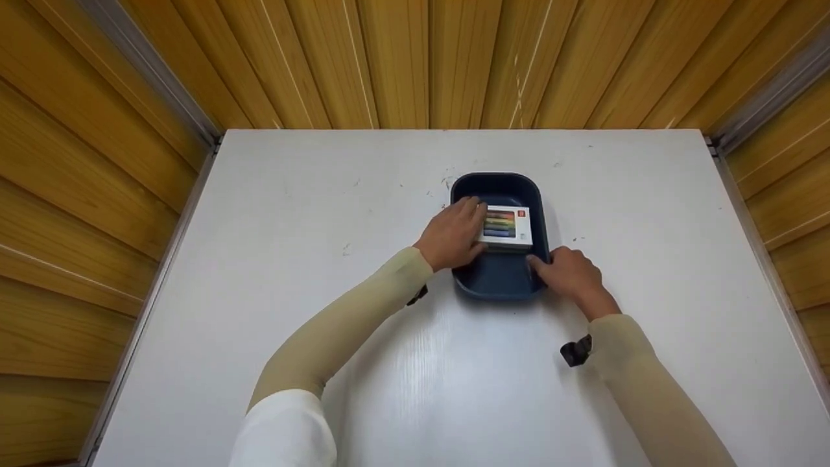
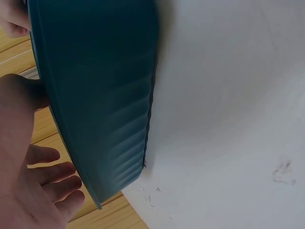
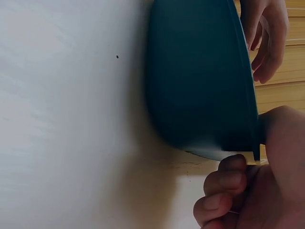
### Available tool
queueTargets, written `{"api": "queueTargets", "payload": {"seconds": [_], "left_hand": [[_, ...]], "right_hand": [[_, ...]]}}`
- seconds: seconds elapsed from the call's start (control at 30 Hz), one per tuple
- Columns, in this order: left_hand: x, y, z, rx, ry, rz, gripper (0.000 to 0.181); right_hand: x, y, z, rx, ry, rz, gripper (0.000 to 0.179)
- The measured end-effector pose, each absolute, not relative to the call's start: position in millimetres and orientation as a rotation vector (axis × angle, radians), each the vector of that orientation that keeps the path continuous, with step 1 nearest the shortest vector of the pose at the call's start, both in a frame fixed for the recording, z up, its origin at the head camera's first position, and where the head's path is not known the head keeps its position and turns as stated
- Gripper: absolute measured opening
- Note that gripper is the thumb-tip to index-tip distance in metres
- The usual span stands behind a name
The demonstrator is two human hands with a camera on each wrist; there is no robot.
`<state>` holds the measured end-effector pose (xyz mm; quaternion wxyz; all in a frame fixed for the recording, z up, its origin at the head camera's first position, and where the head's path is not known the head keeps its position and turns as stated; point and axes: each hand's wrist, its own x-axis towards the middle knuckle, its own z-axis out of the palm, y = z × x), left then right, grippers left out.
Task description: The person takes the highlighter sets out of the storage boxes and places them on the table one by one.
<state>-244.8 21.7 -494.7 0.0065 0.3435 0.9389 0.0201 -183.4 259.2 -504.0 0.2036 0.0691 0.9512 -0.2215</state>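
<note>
A dark blue plastic basin [image 1: 499, 279] with rounded corners stands on the white table. Inside it, a white box [image 1: 524, 227] lies flat, its window showing a row of coloured sticks and a small red mark in one corner. My left hand [image 1: 452, 233] reaches over the left rim and holds the box's left end, fingers along the far side and thumb at the near side. With the thumb inside and the fingers curled outside, my right hand [image 1: 570, 274] grips the basin's right rim. The right wrist view shows these curled fingers [image 3: 221, 191] beside the basin's wall [image 3: 195, 71].
The white table [image 1: 311, 214] carries small dark scuff marks around the basin. Wood-plank walls [image 1: 402, 65] stand behind the table and at both sides. A small black device [image 1: 576, 351] is worn at the right wrist.
</note>
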Motion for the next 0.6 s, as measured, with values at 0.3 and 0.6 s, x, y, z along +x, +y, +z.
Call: {"api": "queueTargets", "payload": {"seconds": [0.3, 0.6], "left_hand": [[-248.1, 25.2, -493.5, 1.107, 2.946, -0.016, 0.071], [-252.4, 26.2, -496.1, 1.086, 2.924, -0.019, 0.071]], "right_hand": [[-184.4, 257.2, -503.1, 0.194, 2.684, -0.606, 0.066], [-185.5, 257.5, -507.2, 0.213, 2.649, -0.630, 0.059]]}}
